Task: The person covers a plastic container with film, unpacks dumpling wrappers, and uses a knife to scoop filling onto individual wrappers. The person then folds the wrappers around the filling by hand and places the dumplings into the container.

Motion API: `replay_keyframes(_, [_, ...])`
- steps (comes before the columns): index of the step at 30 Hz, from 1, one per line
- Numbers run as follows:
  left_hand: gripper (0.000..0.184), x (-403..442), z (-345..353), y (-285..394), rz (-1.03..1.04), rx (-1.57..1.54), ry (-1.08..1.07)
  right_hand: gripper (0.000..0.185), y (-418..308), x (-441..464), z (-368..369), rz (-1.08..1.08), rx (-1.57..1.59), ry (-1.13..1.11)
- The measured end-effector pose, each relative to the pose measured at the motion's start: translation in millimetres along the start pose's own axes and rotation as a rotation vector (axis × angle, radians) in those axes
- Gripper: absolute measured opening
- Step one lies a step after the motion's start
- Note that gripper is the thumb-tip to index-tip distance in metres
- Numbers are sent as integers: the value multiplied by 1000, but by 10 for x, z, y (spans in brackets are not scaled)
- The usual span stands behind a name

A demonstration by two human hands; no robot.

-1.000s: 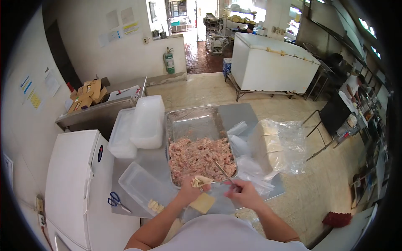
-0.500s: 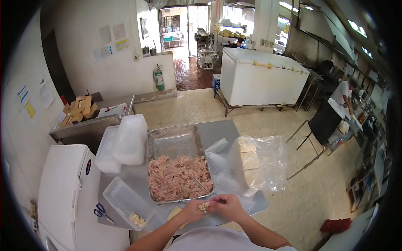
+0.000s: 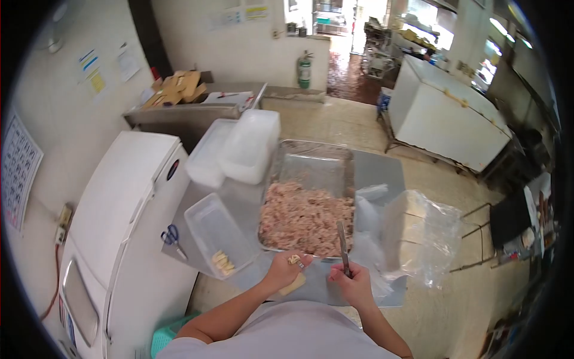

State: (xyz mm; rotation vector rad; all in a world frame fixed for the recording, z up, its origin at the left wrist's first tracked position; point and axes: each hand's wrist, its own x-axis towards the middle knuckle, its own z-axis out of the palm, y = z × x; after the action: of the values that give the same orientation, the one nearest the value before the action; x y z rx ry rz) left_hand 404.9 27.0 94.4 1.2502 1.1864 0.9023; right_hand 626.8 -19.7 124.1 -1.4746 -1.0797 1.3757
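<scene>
My left hand [image 3: 283,273] is closed around a small pale dumpling [image 3: 294,259], just below the near edge of the metal tray [image 3: 311,145]. A mound of pink minced meat [image 3: 305,218] fills the tray's near part. My right hand [image 3: 356,285] grips a narrow, flat metal knife [image 3: 343,239], its blade pointing up over the tray's near right corner. Beneath my left wrist lies a pale yellow wrapper stack [image 3: 293,286], partly covered. Several finished dumplings [image 3: 222,262] sit at the near end of a clear plastic container [image 3: 209,215] on the left.
Blue-handled scissors [image 3: 172,236] lie at the table's left edge. Stacked plastic tubs [image 3: 248,149] stand behind the container. On the right is a clear bag of wrapper stacks [image 3: 412,233]. A white chest freezer [image 3: 131,197] borders the table's left side.
My hands have moved apart: the left keeps the dumpling, while the right now holds the knife upright. The view has turned left, shifting everything rightward.
</scene>
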Motion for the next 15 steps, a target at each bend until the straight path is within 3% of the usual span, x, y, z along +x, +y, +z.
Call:
replay_keyframes(1, [27,-6,-117,-46,69,71,48,20,55,45,113,-3,17,-37])
replay_keyframes(4, [26,-90,-506,-92,-38,13,136,21,-8,85,447,31,-48,-137])
replay_keyframes(7, [29,-130,-975,-218,77,6,315,20,-71,145,801,22,-72,-204])
replay_keyframes(10, [35,-46,-1667,-171,-332,458,370,19,-58,237,1081,-17,-98,-239])
replay_keyframes(13, [37,-65,-2324,-465,-185,468,422,18,-108,277,1287,-14,-148,-272])
replay_keyframes(15, [32,10,-2732,-862,-193,549,326,17,-152,273,1415,11,-186,-279])
